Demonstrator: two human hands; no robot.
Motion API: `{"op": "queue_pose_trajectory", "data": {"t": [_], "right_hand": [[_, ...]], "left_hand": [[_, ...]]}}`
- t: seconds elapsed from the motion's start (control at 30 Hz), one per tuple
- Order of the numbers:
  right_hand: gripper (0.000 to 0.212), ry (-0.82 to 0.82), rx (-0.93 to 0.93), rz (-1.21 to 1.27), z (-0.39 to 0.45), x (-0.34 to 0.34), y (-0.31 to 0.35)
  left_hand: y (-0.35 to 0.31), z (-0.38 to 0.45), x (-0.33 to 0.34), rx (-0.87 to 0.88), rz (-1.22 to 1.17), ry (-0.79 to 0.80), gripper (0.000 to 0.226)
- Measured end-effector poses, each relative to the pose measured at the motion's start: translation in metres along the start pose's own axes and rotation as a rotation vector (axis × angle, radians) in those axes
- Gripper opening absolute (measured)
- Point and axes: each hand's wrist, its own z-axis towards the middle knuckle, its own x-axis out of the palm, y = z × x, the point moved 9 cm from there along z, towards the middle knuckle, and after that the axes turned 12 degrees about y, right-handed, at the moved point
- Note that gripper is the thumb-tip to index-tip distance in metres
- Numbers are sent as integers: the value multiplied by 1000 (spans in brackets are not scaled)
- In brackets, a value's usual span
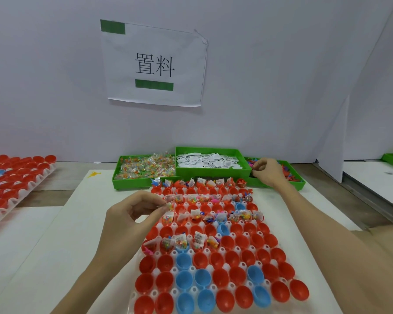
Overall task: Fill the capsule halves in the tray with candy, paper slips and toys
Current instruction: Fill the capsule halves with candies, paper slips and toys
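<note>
surface: wooden table (pixel 55 196) | on it: white sheet (pixel 82 223) under capsule tray (pixel 204 252) | rear: three green bins (pixel 145 177) | left: second capsule tray (pixel 14 177) | right: white board (pixel 372 180)

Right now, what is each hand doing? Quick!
Left hand: pinching a small candy packet over the capsule tray.
Right hand: fingers curled in the toy bin; contents of grip cannot be told.
</note>
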Motion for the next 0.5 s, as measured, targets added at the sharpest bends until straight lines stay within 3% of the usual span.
{"op": "queue_pose_trajectory", "data": {"t": [0.27,0.5], "right_hand": [[20,-272,-137,303,-52,-30,16],[25,41,-407,508,-160,14,87]], "left_hand": [[-2,-3,6,-1,-19,48,16],[-13,-5,20,11,-68,104,14]]}}
